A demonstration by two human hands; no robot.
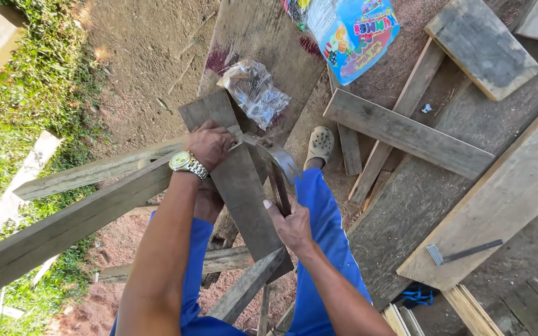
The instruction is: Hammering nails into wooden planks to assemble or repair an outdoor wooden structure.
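My left hand (208, 144), with a gold wristwatch (188, 163) on the wrist, presses on the upper part of a weathered grey board (241, 186) that lies across a wooden frame. My right hand (291, 225) grips the handle of a claw hammer (275, 163), whose metal head sits at the board's upper right edge beside my left hand. A clear plastic bag of nails (255, 92) rests on a wide plank just beyond the board.
Long grey beams (63, 224) run left toward grass. Loose planks (406, 134) lie on the dirt at right, one with a metal tool (462, 252) on it. A colourful printed bag (356, 34) lies at the top. My foot in a pale clog (320, 144) stands below the hammer.
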